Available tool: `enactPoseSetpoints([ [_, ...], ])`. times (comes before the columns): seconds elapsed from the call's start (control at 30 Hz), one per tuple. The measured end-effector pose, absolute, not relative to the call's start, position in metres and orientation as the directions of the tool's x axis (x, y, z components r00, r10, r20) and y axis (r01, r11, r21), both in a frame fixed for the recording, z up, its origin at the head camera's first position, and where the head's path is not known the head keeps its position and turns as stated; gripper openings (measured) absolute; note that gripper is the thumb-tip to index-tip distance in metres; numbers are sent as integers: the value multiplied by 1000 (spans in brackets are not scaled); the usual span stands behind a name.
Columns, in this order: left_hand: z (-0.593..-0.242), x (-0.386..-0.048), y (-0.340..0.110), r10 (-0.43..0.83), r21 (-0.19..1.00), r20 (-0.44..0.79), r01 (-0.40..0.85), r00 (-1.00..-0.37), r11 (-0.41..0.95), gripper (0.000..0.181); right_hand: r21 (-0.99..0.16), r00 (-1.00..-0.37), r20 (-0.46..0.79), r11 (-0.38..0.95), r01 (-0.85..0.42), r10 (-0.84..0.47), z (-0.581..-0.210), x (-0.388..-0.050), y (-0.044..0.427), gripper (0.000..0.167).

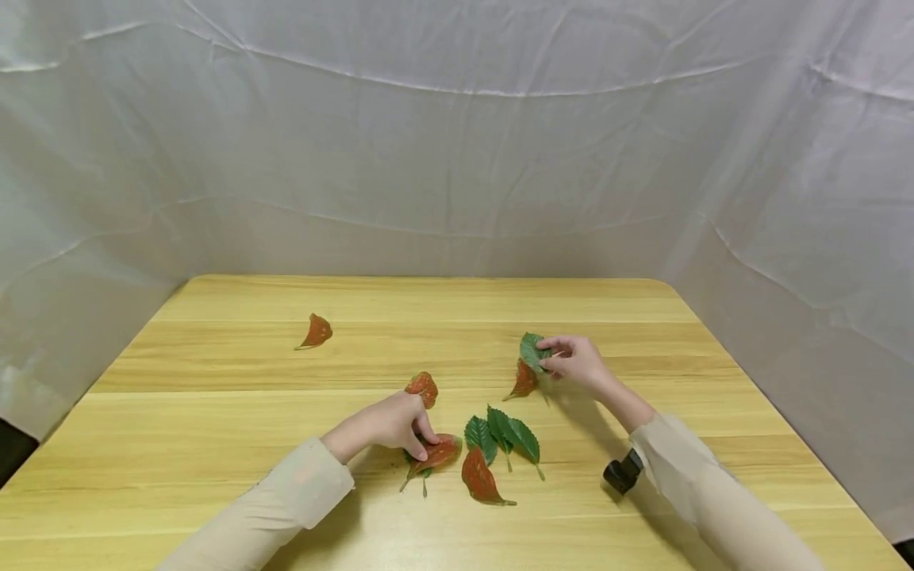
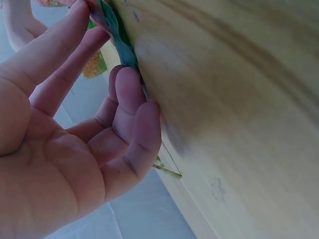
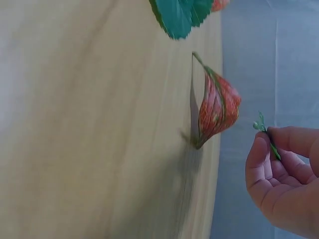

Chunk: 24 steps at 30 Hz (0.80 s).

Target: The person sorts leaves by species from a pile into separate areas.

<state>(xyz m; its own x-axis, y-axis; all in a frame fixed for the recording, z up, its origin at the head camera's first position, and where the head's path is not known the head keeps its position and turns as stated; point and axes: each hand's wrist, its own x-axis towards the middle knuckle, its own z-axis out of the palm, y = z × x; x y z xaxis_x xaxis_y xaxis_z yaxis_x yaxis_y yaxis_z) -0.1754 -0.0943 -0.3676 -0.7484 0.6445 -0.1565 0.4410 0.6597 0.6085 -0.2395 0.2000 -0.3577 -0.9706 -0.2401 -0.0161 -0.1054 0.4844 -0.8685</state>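
Thumb and fingers of my right hand (image 1: 577, 363) pinch a green leaf (image 1: 530, 350), raised above a curled red leaf (image 1: 524, 381). In the right wrist view that green leaf (image 3: 274, 149) is seen nearly edge-on, apart from the red leaf (image 3: 219, 105) on the table. Lower and to the left, my left hand (image 1: 391, 422) pinches a red leaf (image 1: 444, 450) close to the tabletop. Some green shows under it, and in the left wrist view a green leaf (image 2: 119, 37) lies by the fingertips. The hand hides part of both.
Several green leaves (image 1: 524, 438) and a red leaf (image 1: 480, 476) lie between the hands. Another red leaf (image 1: 423, 387) sits just beyond the left hand, and one more (image 1: 317, 331) at the far left. Pale sheeting (image 1: 443, 159) surrounds the wooden table (image 1: 214, 444).
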Motion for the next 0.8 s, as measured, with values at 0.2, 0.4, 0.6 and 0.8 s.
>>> enactPoseSetpoints([
  [0.2,-368,-175,-94,636,609,-164,430,-754,667,17,-882,-982,-25,466,-66,-187,-361,-256,200,29],
  [0.4,-367,-174,-94,631,610,-164,425,-758,669,17,-879,-988,-42,476,-36,-152,-363,-271,195,28],
  [0.6,-366,-174,-94,627,613,-166,418,-761,670,17,-884,-991,-94,467,36,-101,-367,-286,192,29],
  [0.8,-366,-175,-94,634,595,-169,435,-755,676,16,-899,-985,-130,433,67,-116,-381,-303,198,25],
])
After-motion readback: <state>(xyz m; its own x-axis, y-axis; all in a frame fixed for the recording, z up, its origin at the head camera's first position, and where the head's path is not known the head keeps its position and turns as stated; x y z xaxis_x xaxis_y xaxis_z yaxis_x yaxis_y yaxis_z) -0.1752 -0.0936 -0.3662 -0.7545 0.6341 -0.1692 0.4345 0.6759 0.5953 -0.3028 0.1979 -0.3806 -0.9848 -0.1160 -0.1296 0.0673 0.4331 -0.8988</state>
